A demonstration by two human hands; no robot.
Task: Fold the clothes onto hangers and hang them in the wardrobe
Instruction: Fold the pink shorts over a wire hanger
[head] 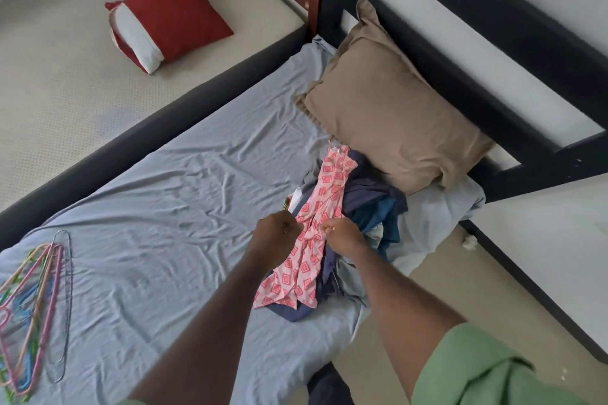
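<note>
A pink garment with a red square pattern (332, 187) lies stretched over a pile of dark blue clothes (371, 204) on the grey-blue bed sheet (171, 207). My left hand (278, 232) pinches the garment's left edge with curled fingers. My right hand (340, 237) grips its right edge, close beside the left. A bunch of coloured wire hangers (33, 302) lies at the bed's near left. No wardrobe is in view.
A tan pillow (391, 108) rests against the black headboard (460, 29) just behind the pile. A red and white cushion (167, 16) sits on the neighbouring beige mattress. Beige floor shows to the right of the bed.
</note>
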